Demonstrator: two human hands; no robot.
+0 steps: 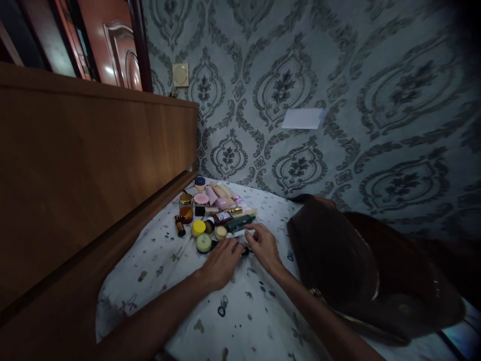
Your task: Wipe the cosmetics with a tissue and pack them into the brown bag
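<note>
My left hand [222, 263] rests low over the front of a group of cosmetics, its fingers bent together. A small dark piece [245, 251] shows at its fingertips; most of it is hidden. Just to the right, my right hand [265, 246] has its thumb and fingertips closed at the right end of a slim white tube [237, 233]. Behind that tube lies a dark green bottle [239, 223]. Close to my left hand stand a jar with a pale green lid [204, 243], a small cream-lidded jar [220, 232] and a yellow-lidded jar [198, 228].
Farther back are an amber jar [186, 215], a pink-lidded jar [201, 199] and several tubes on the patterned sheet [180, 296]. A dark brown bag [334, 255] lies at right. A wooden panel [101, 150] borders the left; a papered wall [255, 90] rises behind.
</note>
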